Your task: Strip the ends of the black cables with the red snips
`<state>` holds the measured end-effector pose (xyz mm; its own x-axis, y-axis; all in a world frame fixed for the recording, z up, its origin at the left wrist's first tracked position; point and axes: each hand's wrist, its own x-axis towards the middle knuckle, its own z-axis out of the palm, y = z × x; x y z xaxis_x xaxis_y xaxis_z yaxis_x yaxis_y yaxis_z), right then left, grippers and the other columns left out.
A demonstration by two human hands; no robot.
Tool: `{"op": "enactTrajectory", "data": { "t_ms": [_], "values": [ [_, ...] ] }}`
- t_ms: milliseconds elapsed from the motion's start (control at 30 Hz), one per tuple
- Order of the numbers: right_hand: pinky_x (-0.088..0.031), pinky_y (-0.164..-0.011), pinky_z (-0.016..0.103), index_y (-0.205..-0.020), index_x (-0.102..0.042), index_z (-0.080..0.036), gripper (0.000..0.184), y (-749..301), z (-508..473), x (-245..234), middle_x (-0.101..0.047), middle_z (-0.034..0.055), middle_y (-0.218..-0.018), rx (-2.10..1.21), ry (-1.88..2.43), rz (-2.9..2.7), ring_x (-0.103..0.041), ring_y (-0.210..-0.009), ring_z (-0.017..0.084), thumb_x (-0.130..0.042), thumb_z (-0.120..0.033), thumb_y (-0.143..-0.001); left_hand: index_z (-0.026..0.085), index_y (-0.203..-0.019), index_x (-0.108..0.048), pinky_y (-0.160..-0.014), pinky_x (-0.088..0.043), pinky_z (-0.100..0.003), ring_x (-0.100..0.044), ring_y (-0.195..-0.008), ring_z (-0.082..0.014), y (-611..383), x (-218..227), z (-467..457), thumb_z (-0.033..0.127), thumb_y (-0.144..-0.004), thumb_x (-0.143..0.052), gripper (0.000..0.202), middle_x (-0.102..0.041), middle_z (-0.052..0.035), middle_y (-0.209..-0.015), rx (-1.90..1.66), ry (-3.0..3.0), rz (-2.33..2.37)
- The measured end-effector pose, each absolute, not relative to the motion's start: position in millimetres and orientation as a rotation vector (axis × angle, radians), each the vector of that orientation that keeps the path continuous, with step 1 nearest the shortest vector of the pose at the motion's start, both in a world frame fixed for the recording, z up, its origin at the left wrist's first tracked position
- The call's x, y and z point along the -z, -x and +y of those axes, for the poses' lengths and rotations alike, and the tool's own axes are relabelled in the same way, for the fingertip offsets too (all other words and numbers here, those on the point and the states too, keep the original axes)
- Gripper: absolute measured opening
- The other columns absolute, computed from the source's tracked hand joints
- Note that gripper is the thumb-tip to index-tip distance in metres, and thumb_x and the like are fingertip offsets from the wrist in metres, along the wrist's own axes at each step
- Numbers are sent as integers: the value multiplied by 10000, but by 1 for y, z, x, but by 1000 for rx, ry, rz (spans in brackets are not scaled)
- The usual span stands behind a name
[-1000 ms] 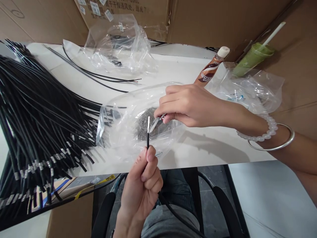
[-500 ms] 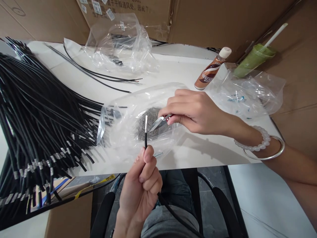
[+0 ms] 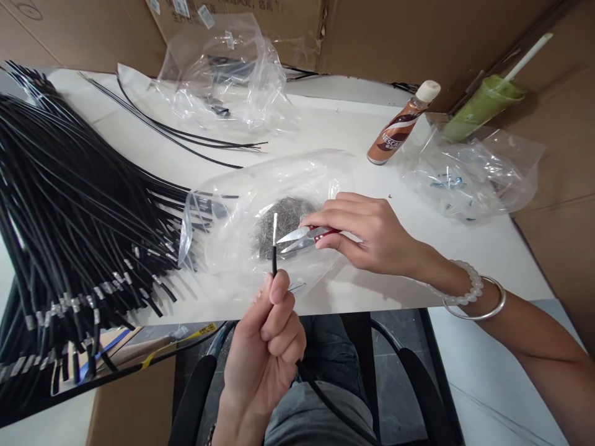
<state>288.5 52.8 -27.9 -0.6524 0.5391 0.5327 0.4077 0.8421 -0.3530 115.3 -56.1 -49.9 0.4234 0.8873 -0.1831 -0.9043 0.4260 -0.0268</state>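
My left hand [image 3: 267, 347] pinches a black cable [image 3: 274, 263] upright in front of the table edge; its tip is stripped to a bare silvery strand. My right hand [image 3: 372, 232] holds small red-handled thread snips [image 3: 304, 237], blades apart, points just right of the bare strand and not touching it. Behind them lies a clear plastic bag [image 3: 242, 210] with a grey heap of wire trimmings [image 3: 283, 226] inside.
A big bundle of black cables [image 3: 79, 204] with banded ends fans across the left of the white table [image 3: 372, 291]. Further bags [image 3: 223, 74] [image 3: 469, 173], a brown drink bottle [image 3: 402, 124] and a green cup with straw [image 3: 483, 102] stand at the back. Cardboard boxes wall the far side.
My right hand has drawn back to the right and lower, turning so the snips show fully with blades apart. The cable in my left hand has stayed almost still.
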Motion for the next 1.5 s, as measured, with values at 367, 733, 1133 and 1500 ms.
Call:
{"op": "enactTrajectory", "data": {
  "t_ms": [367, 733, 1133, 1500],
  "values": [
    [-415, -702, 273, -996, -656, -100, 275, -290, 54, 31, -624, 35, -795, -354, 670, -2372, -505, -748, 131, -513, -324, -928, 63, -781, -557, -401, -100, -167, -142, -437, -30, -117, 53, -55, 188, -984, -333, 327, -229, 57, -522, -1125, 134, 141],
    [-422, -686, 237, -980, -673, -116, 229, -288, 52, 28, -650, 31, -833, -590, 750, -2329, -550, -753, 102, -534, -287, -918, 107, -748, -508, -392, -108, -168, -121, -417, -34, -117, 51, -57, 176, -971, -373, 270, -206, 68, -508, -1135, 63, 240],
    [-404, -651, 240, -937, -708, -137, 213, -279, 50, 39, -669, 37, -844, -674, 1004, -2237, -558, -738, 107, -570, -288, -878, 119, -754, -435, -380, -62, -168, -123, -406, -30, -120, 49, -45, 180, -998, -241, 317, -197, 77, -514, -1159, 186, 277],
    [-409, -650, 251, -941, -709, -165, 219, -274, 56, 51, -677, 21, -893, -817, 1136, -2200, -571, -757, 117, -557, -307, -873, 113, -722, -425, -378, -6, -157, -66, -395, -18, -124, 43, -33, 181, -991, -262, 321, -171, 90, -495, -1189, 453, 426]
  ]
}}
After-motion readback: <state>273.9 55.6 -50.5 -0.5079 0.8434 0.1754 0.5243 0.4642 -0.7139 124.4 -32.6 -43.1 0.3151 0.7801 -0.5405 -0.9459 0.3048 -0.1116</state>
